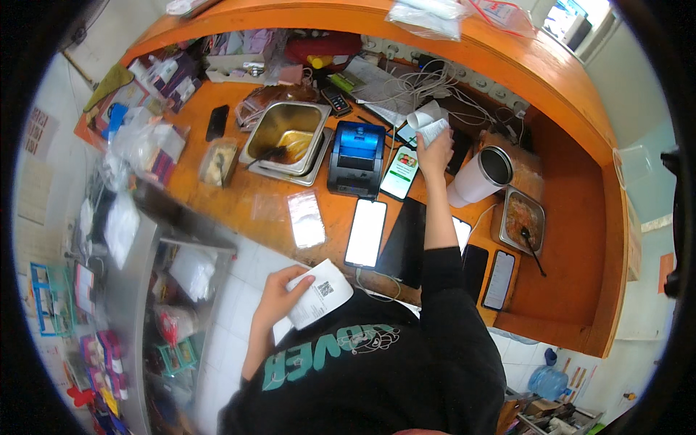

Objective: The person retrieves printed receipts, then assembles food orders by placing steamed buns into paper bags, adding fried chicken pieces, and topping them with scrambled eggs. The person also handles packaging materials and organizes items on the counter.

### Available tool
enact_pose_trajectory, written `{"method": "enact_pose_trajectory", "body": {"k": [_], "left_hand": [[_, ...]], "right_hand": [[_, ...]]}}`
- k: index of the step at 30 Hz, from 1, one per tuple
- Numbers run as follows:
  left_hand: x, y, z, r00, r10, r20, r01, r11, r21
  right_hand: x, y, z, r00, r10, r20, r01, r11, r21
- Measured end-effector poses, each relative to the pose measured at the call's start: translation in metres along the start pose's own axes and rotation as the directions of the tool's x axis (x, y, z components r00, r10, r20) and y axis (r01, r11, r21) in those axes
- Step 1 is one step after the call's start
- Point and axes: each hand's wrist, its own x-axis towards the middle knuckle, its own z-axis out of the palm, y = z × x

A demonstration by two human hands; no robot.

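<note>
My left hand [278, 296] holds a white paper slip [320, 295] close to my chest. My right hand [435, 151] grips crumpled white paper [428, 122] above the orange table [239, 199], just beside a lit phone [399, 172] and a black and blue printer [357, 159].

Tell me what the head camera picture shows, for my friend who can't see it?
A person at an orange counter holds a white paper slip in the left hand and a crumpled paper in the right hand. On the counter lie several phones, a small blue printer, metal food pans and a white tumbler.
</note>
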Motion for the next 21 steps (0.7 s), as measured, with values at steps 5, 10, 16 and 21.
{"method": "enact_pose_trajectory", "body": {"k": [5, 10, 16, 21], "left_hand": [[-0.010, -0.010, -0.004, 0.997, -0.059, -0.048, 0.058, 0.998, -0.019], [-0.009, -0.018, -0.010, 0.986, -0.155, -0.057, 0.152, 0.987, -0.055], [-0.001, -0.020, -0.008, 0.997, -0.068, -0.042, 0.066, 0.997, -0.039], [0.008, -0.011, -0.006, 0.998, 0.053, -0.015, -0.051, 0.994, 0.098]], "right_hand": [[-0.009, 0.017, 0.038, 0.886, -0.066, 0.459, 0.210, 0.939, -0.271], [-0.039, 0.000, 0.046, 0.865, -0.104, 0.491, 0.305, 0.885, -0.351], [-0.049, 0.008, 0.054, 0.917, -0.173, 0.360, 0.294, 0.903, -0.313], [-0.046, 0.004, 0.047, 0.895, -0.134, 0.426, 0.285, 0.906, -0.313]]}}
